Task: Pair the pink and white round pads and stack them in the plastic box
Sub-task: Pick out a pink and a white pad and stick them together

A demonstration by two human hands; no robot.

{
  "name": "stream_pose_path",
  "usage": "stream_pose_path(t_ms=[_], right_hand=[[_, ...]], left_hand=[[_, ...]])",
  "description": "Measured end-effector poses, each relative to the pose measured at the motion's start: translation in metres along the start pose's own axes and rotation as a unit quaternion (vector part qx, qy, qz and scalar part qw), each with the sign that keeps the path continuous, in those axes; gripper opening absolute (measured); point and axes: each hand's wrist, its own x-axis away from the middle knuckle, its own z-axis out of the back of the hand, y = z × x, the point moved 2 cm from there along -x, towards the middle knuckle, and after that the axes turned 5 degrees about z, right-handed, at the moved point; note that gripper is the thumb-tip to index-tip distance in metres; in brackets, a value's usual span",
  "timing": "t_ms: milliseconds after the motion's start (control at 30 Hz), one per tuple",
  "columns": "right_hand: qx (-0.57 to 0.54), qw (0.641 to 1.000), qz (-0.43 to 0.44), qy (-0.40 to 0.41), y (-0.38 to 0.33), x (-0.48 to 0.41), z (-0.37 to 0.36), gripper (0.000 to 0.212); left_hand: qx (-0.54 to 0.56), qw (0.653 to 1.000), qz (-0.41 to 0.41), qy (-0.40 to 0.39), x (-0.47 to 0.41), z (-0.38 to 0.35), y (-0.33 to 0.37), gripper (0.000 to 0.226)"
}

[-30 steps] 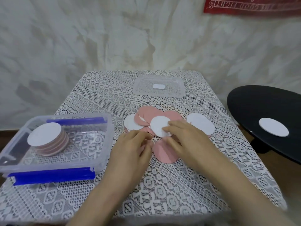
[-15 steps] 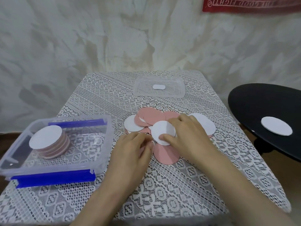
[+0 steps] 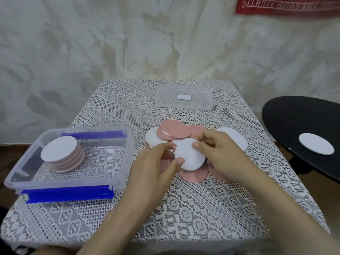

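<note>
Both hands pinch 1 white pad (image 3: pixel 190 155): left hand (image 3: pixel 156 162) fingers at its near edge, right hand (image 3: pixel 219 153) fingers on top. Red banner (image 3: pixel 287 5) reads "GOOD LIGHT", mirrored.

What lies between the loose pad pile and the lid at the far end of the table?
Only bare lace cloth lies between the pile and the lid, as the head view shows.

A home room is suggested: a small table (image 3: pixel 114 115) is covered with a white lace cloth, a stained plaster wall (image 3: pixel 128 43) is seen behind, and a red banner (image 3: pixel 287 5) is hung far right.
</note>
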Motion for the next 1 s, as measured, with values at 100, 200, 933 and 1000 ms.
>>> stream_pose_path(t_ms=[100, 200, 933, 1000], right_hand=[[-0.053, 0.996, -0.010, -0.066, -0.011, 0.009, -0.008, 0.008], [-0.113, 0.991, -0.029, -0.071, -0.016, 0.013, -0.012, 0.010], [-0.037, 0.999, -0.027, 0.019, 0.001, -0.003, 0.016, 0.015], [-0.068, 0.997, -0.018, -0.019, -0.006, 0.002, 0.016, 0.016]], left_hand=[[0.044, 0.999, 0.003, -0.006, 0.005, 0.000, 0.003, 0.025], [0.050, 0.999, 0.003, 0.000, 0.009, -0.001, 0.001, 0.013], [0.060, 0.995, 0.075, -0.020, 0.007, -0.003, 0.001, 0.026], [0.064, 0.995, 0.071, -0.019, 0.007, -0.003, 0.001, 0.028]])
